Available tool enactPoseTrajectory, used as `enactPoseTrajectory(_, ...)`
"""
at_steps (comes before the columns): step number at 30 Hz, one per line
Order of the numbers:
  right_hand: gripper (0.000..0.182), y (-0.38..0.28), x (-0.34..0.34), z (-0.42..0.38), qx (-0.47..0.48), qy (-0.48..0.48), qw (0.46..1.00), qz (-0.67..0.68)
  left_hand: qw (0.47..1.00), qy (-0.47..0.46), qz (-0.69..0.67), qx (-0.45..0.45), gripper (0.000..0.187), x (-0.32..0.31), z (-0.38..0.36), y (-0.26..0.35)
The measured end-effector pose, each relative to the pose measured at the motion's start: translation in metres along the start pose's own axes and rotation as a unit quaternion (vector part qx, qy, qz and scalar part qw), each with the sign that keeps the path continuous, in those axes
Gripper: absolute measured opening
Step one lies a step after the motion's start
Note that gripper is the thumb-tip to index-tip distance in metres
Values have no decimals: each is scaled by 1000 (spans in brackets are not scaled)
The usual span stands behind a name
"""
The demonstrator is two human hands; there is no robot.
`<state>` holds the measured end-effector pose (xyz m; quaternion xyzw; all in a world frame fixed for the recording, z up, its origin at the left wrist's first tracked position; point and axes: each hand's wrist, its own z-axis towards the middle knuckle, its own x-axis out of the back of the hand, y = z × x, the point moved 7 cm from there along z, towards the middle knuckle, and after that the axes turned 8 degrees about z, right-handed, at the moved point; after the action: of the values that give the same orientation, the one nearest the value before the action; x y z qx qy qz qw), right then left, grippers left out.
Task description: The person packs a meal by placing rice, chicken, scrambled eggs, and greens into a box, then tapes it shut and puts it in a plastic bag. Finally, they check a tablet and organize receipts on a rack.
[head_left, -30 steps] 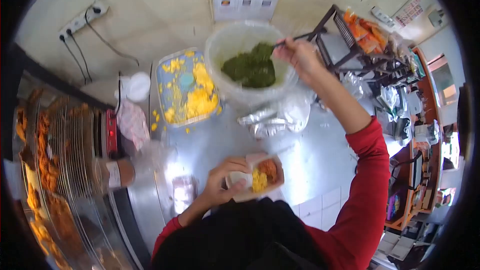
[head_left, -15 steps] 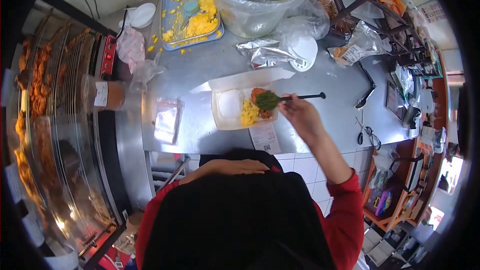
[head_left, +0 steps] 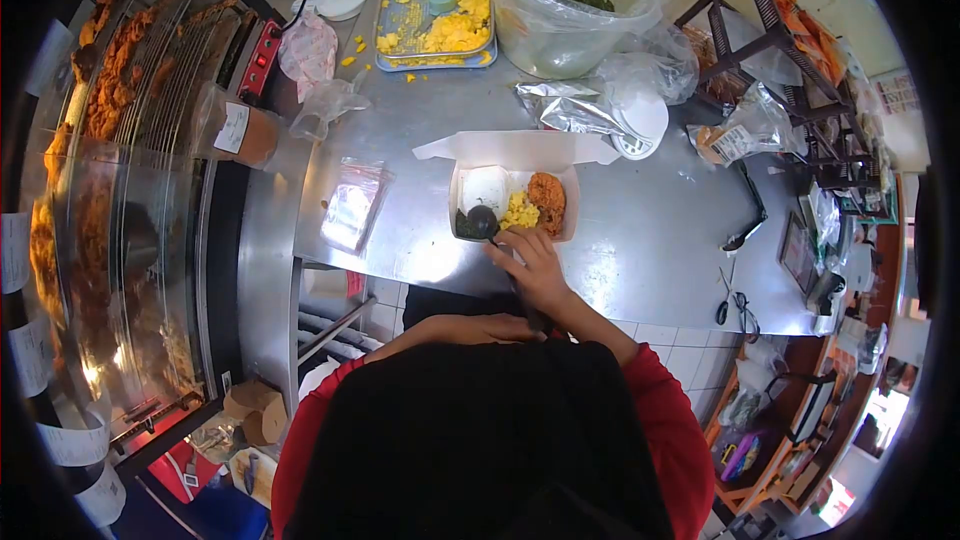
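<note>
An open paper food box (head_left: 570,155) stands near the front of the steel table. It holds a white portion that looks like rice (head_left: 487,185), yellow scrambled-looking food (head_left: 521,211), breaded fried chicken (head_left: 547,195) and dark chopped greens (head_left: 463,226) in the near left corner. My right hand (head_left: 535,265) grips the handle of a black serving spoon (head_left: 482,221), whose bowl is over the greens, beside the white portion. My left hand (head_left: 500,328) lies flat against my front, fingers stretched, with nothing visible in it.
At the back are a tray of yellow food (head_left: 455,35), a large plastic-lined tub of greens (head_left: 560,40) and a white scale (head_left: 640,125). Plastic bags (head_left: 353,205) lie left; tongs (head_left: 748,210) and scissors (head_left: 735,305) lie right. A heated display (head_left: 130,200) borders the left.
My right hand has moved left and toward me, taking the spoon from over the chicken to the box's near left corner. The greens are now in that corner. The view has shifted.
</note>
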<state>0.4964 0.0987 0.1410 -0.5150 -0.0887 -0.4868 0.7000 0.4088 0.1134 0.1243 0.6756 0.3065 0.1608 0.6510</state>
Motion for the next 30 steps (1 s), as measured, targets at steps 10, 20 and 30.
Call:
enactPoseTrajectory(10, 31, 15, 196, 125, -110, 496, 838, 199, 981, 180, -8, 68, 26, 67, -65, 0)
enactPoseTrajectory(20, 52, 79, 233, 201, -201, 463, 841, -193, 966, 47, 252, 28, 25, 87, -74, -3)
enactPoseTrajectory(30, 22, 17, 45, -74, -302, 187, 922, -155, 773, 131, 619, -51, 57, 32, -14, -57)
